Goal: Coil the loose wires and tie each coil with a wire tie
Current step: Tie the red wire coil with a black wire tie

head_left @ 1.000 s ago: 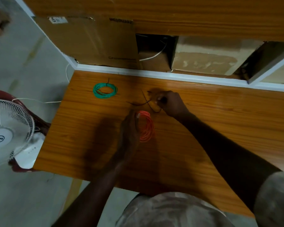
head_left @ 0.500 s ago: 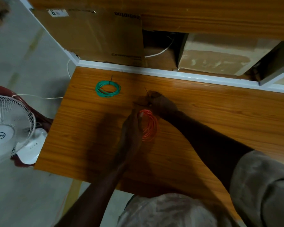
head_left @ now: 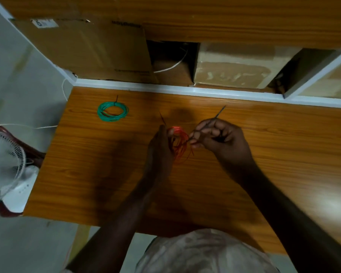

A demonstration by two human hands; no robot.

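An orange wire coil is held upright over the wooden table, and my left hand grips its left side. My right hand pinches a thin black wire tie at the coil's right side; the tie's free end sticks up and to the right. Another thin dark end pokes up above my left hand. A green wire coil, bound by a black tie, lies flat on the table at the far left.
A white fan stands off the table's left edge with a white cord. Cardboard boxes sit in the shelf behind the table's white back rim.
My right hand came back from the ties lying beyond the coil and now holds a tie against the orange coil's right side. My left hand kept hold of the coil.
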